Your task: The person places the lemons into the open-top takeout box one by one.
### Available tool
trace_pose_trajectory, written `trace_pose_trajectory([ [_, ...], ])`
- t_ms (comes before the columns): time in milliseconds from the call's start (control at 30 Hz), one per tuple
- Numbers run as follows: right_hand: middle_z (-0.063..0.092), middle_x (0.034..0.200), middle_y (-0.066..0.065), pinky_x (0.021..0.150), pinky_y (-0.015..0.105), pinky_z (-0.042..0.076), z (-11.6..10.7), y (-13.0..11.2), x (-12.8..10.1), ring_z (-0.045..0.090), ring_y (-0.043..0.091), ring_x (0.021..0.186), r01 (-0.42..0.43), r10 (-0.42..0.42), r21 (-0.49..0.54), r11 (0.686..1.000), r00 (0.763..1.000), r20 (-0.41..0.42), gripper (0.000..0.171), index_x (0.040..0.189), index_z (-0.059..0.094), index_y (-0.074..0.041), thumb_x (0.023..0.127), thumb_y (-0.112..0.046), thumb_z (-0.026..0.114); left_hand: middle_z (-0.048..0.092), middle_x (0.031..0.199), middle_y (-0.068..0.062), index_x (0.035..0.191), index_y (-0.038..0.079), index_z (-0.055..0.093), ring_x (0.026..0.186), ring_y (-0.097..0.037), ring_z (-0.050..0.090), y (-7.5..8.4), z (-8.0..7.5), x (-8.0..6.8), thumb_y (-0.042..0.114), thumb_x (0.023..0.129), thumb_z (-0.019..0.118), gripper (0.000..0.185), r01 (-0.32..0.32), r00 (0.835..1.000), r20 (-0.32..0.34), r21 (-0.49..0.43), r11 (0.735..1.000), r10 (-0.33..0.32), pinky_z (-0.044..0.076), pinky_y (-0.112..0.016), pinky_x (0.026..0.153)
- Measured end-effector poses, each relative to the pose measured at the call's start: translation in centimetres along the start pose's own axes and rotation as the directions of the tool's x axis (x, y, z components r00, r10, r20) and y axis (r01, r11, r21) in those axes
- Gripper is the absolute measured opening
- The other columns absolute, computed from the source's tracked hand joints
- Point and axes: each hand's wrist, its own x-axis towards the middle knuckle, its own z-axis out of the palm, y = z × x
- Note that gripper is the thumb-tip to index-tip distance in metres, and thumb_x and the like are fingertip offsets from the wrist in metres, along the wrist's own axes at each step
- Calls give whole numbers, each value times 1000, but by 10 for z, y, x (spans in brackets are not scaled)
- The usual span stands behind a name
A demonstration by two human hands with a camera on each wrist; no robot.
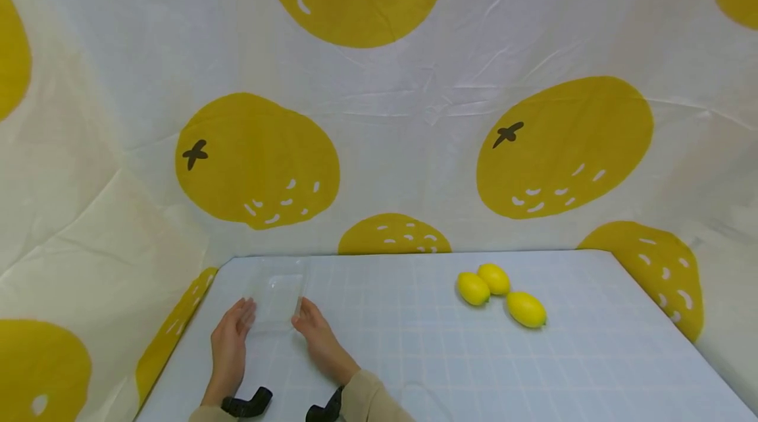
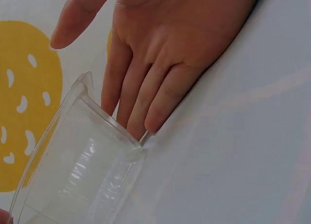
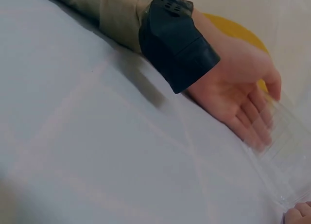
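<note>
A clear plastic container [image 1: 278, 290] sits at the left of the table, between the two hands. My left hand [image 1: 229, 336] is at its left side, fingers straight and close together. In the left wrist view the left hand [image 2: 165, 49] shows its palm, with fingertips against the container's [image 2: 92, 161] rim and the thumb apart. At the right side my right hand [image 1: 320, 340] holds the container's edge between thumb and bent fingers. The right wrist view shows only some fingers of the right hand [image 3: 299, 214] in the corner, beside the container [image 3: 286, 161].
Three yellow lemons [image 1: 494, 278] lie together on the right half of the table [image 1: 414, 336], which has a pale checked cover. A white curtain [image 1: 408, 165] printed with large yellow fruit surrounds the table. Dark wrist cameras [image 1: 249, 403] are strapped on.
</note>
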Motion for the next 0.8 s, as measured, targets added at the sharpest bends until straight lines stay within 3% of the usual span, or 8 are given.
trace_pose_trajectory([
  [133,31,158,18,117,46,20,0,0,-3,27,30,147,11,-11,-77,997,1000,10,62,154,25,1,103,-26,49,36,156,-17,153,-1,29,140,-20,39,0,-1,-3,35,108,33,58,-5,1000,5,-3,1000,5,31,-29,113],
  [333,26,159,22,118,46,19,1,-2,-7,23,34,147,28,-28,-30,999,999,22,62,154,22,6,104,-22,48,47,149,-13,146,0,45,131,-12,48,-1,-2,-4,37,107,38,54,18,999,-41,40,999,-17,35,-27,110],
  [667,29,158,22,117,47,21,-9,-2,-16,28,35,145,37,-36,-44,998,999,26,62,152,26,6,104,-27,47,53,144,-13,139,3,56,126,-12,52,-4,4,-4,35,107,40,48,29,997,-78,133,991,-18,40,-22,105],
  [800,30,158,22,117,47,20,-14,-1,-19,28,34,145,34,-31,-68,997,999,36,63,152,26,6,105,-30,45,53,144,-12,140,5,56,127,-13,51,-3,8,-9,38,107,38,50,45,996,-79,194,980,-30,36,-30,110],
])
